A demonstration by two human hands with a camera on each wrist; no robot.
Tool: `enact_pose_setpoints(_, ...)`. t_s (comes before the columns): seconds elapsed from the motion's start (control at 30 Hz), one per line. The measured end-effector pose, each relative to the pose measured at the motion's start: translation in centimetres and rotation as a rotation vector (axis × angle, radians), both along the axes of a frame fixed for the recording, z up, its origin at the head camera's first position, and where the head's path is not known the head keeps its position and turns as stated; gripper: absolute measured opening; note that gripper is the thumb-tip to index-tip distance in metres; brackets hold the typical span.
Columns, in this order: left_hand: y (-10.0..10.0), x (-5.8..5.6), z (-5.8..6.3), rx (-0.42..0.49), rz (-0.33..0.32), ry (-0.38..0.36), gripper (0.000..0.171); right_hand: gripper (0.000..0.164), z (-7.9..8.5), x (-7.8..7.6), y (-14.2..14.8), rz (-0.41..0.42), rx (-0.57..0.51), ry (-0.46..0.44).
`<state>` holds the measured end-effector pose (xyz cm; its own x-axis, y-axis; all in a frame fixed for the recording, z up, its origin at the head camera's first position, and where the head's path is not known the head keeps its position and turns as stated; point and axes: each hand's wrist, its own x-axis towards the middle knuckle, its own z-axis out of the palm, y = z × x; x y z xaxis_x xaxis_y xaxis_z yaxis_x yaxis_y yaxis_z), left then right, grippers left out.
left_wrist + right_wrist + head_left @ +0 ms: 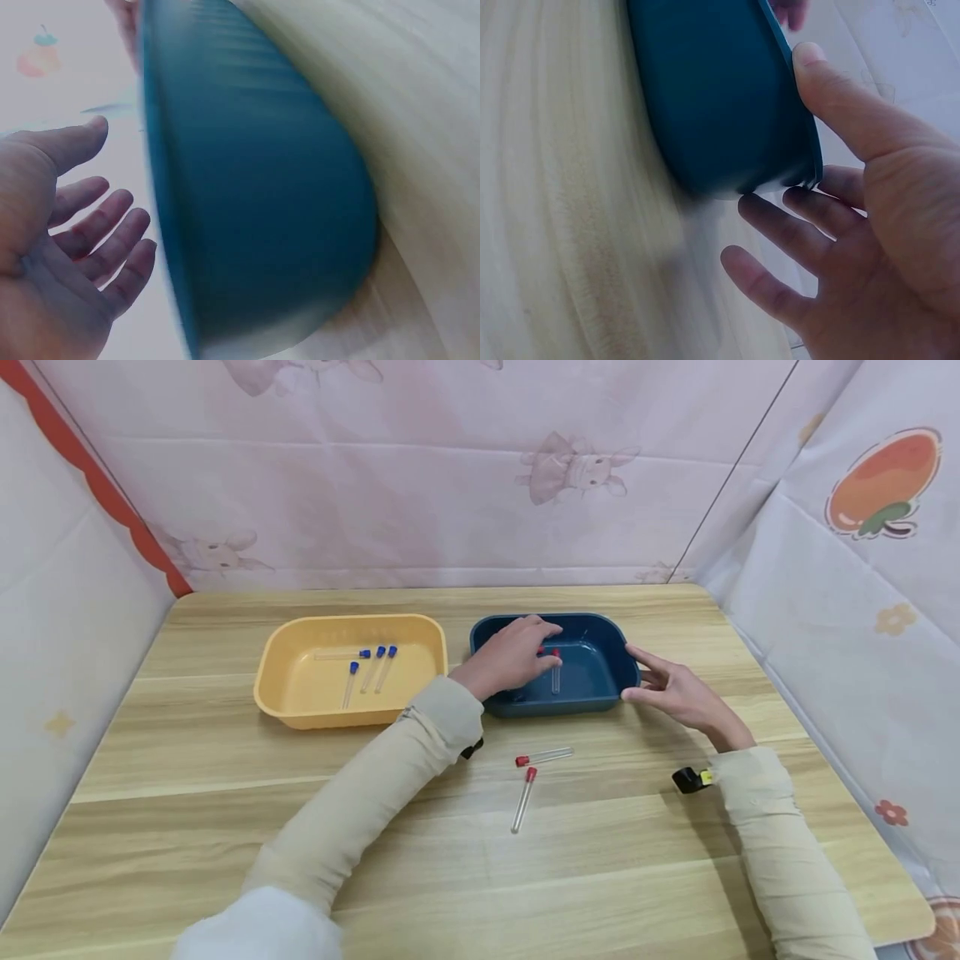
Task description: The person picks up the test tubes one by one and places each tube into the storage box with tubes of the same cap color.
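My left hand (513,653) reaches over the dark blue tray (588,703), its fingers spread and holding nothing. Inside that tray lies a clear tube with a red cap (556,675); another red cap (540,650) shows partly behind the hand. In the left wrist view the fingers (116,225) are loosely bent beside the tray wall. At the tray's right end, my right hand (678,693) touches the outside with thumb and fingertips, the fingers spread. Two more red-capped tubes (544,756) (523,800) lie on the table in front of the tray.
To the left stands a yellow tray (300,720) with several blue-capped tubes (385,668) in it. Both trays rest on a wood-grain table (225,827). Printed cloth walls (420,510) enclose its back and sides.
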<state>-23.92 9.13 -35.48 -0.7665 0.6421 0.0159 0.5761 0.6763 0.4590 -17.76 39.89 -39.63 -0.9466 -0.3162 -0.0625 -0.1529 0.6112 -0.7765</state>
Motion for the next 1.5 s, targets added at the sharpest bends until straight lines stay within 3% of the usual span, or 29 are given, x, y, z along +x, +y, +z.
enact_pose_setpoints(0.2,-1.9,2.1,1.1,0.087,-0.038,0.038,0.056,0.079,-0.2,-0.1,0.0,0.001,-0.003,-0.009)
enact_pose_setpoints(0.37,-3.7,4.2,1.4,0.151,-0.077,0.023,0.052,0.079,-0.1,0.0,0.0,-0.005,0.003,-0.014)
enact_pose_setpoints(0.57,-5.3,6.3,1.3,0.142,-0.138,-0.006,0.053,0.079,0.2,0.2,-0.1,-0.021,0.027,-0.015)
enact_pose_setpoints(0.73,-6.6,7.8,1.0,0.101,-0.149,-0.056,0.055,0.08,0.3,0.3,-0.1,-0.02,0.025,-0.017)
enact_pose_setpoints(1.07,-8.2,9.7,-0.7,0.046,-0.298,-0.119,0.057,0.079,0.2,0.3,-0.2,-0.004,0.001,-0.02)
enact_pose_setpoints(1.3,-8.0,10.7,-2.0,-0.057,-0.308,-0.178,0.066,0.078,0.4,0.5,-0.2,-0.007,0.016,-0.017)
enact_pose_setpoints(1.5,-7.9,10.9,-3.4,-0.096,-0.326,-0.177,0.074,0.079,0.3,0.4,-0.2,-0.011,0.008,-0.018)
